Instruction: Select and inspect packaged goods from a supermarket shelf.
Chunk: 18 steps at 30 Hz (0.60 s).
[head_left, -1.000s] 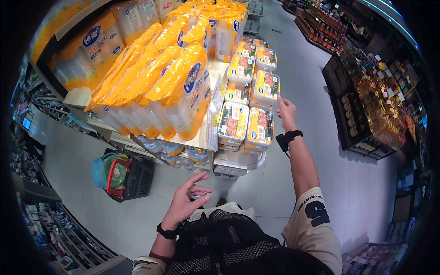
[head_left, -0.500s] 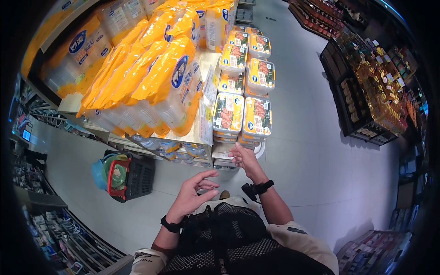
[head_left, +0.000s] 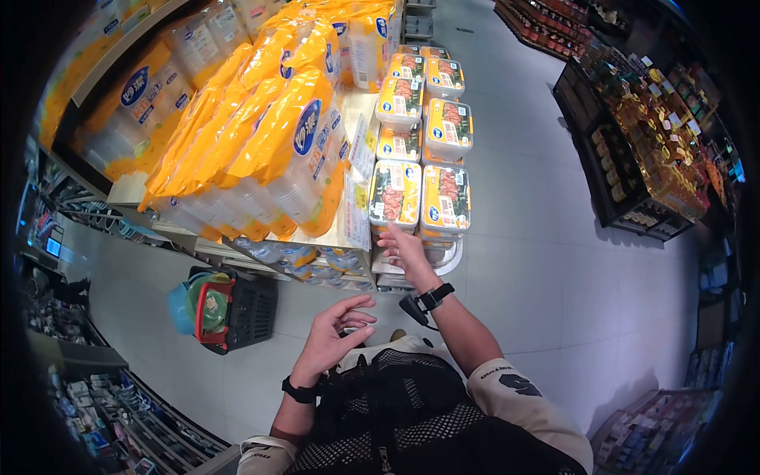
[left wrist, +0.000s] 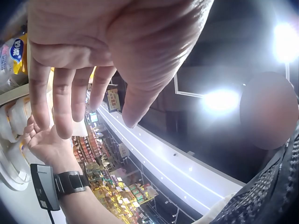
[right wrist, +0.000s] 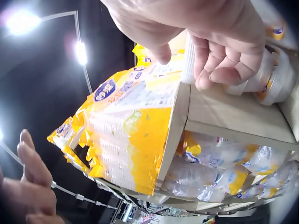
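Note:
My right hand [head_left: 405, 255] reaches to the near edge of the front left food container [head_left: 395, 192], a clear-lidded box with a yellow and dark printed sleeve. Its fingertips lie right at that edge, loosely bent, with nothing seen held in the right wrist view. A matching container [head_left: 446, 198] stands to its right, and more are stacked behind in two rows. My left hand [head_left: 336, 336] hangs in front of my body, fingers relaxed and thumb apart, holding nothing. In the left wrist view the left palm [left wrist: 112, 37] shows bare.
Yellow bags of clear plastic cups [head_left: 293, 150] crowd the shelf at left, with more packs [right wrist: 210, 175] on the shelf below. A black basket [head_left: 252, 311] with a red handle stands on the floor at left. A dark display rack [head_left: 633, 158] stands across the aisle.
My right hand has drawn back from the right row of containers, then moved up and left to the front left one. The left hand stays almost still.

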Each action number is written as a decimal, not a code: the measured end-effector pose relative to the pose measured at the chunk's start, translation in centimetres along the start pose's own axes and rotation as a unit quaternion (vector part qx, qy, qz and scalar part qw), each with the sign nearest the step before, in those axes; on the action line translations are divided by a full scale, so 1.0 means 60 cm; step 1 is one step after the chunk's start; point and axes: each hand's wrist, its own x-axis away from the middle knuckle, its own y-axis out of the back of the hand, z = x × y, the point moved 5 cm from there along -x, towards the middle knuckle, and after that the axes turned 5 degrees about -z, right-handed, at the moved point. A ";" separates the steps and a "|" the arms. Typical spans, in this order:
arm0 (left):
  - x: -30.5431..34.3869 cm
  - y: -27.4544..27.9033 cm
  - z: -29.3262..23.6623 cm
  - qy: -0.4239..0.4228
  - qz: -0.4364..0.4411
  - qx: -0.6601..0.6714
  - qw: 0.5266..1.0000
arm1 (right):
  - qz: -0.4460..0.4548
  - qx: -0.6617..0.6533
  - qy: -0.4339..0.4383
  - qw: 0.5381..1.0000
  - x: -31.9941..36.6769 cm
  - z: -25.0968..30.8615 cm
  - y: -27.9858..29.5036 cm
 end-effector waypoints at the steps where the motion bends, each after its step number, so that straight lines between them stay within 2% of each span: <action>1: 0.001 0.000 0.000 0.000 -0.001 0.001 1.000 | -0.018 0.035 0.037 0.999 0.005 -0.001 -0.005; 4: -0.001 -0.001 0.001 0.004 -0.002 -0.002 1.000 | -0.018 0.046 0.078 0.996 0.019 -0.010 -0.022; 8: -0.002 -0.002 0.005 0.015 -0.004 0.001 1.000 | -0.027 -0.041 0.059 0.997 0.013 -0.022 -0.037; 18: -0.002 -0.003 0.004 0.024 -0.001 -0.001 1.000 | -0.003 -0.060 0.053 0.997 0.003 -0.026 -0.060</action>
